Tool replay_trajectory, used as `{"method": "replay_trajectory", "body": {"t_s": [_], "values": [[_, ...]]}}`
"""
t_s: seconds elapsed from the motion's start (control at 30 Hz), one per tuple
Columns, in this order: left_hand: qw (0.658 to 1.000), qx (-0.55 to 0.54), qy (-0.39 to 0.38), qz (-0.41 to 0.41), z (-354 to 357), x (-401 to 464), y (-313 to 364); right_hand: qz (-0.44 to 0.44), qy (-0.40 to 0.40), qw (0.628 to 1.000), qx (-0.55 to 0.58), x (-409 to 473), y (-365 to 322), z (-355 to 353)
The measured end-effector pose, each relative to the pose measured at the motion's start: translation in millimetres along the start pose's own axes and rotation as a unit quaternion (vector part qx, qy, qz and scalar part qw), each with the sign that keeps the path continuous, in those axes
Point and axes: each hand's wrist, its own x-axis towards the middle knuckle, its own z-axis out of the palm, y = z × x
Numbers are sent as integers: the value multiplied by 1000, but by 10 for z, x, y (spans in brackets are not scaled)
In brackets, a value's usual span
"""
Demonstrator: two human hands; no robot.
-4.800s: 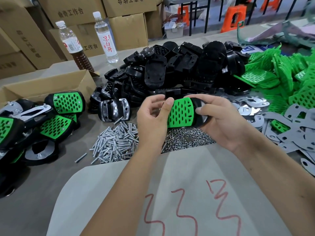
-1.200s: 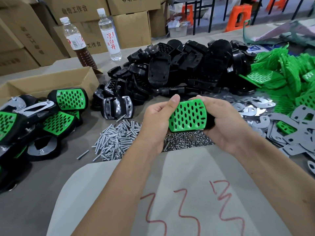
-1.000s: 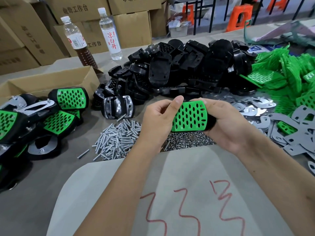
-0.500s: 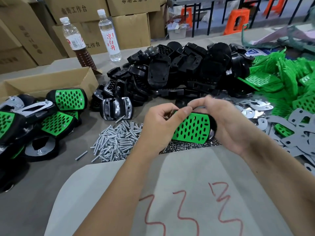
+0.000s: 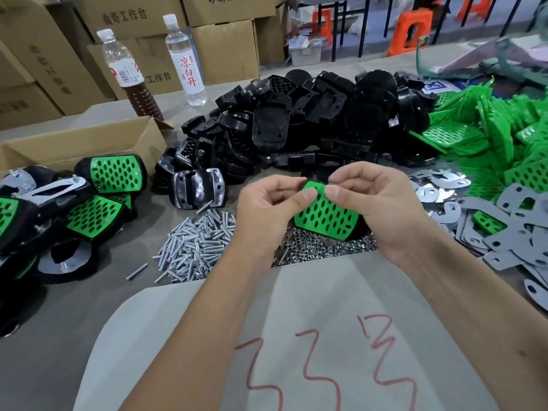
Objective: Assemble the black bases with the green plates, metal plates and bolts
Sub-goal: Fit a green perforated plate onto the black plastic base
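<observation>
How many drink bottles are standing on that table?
2. A bottle of brown liquid stands at the far left, behind the open cardboard box. A clear bottle with a white label stands just to its right, beside the pile of black bases. None seem hidden.

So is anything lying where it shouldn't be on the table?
One bolt lies alone on the table, apart from the left edge of the bolt pile. Another bolt leans against a loose black base. Otherwise the parts sit in sorted heaps.
</observation>
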Motion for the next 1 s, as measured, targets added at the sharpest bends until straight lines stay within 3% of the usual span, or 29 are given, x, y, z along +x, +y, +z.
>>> {"method": "replay_trajectory", "body": {"t_s": [0.27,0.47,0.6,0.7,0.87,1.0], "values": [[992,-75,-66,-77,-162,17,56,-12,-73,997,13,2,12,-4],[997,-42,8,-67,29,20,-33,-50,60,997,-19,33,67,61],[996,-31,-8,-82,90,-7,-63,-53,133,989,41,42,27,6],[993,-73,-2,-90,92,-18,-46,-40,106,992,54,27,20,-16],[998,-15,18,-64,-8,17,-6,38,-11,996,76,64,5,-101],[998,-4,35,-48,-16,36,13,18,-35,996,79,68,1,-100]]}}
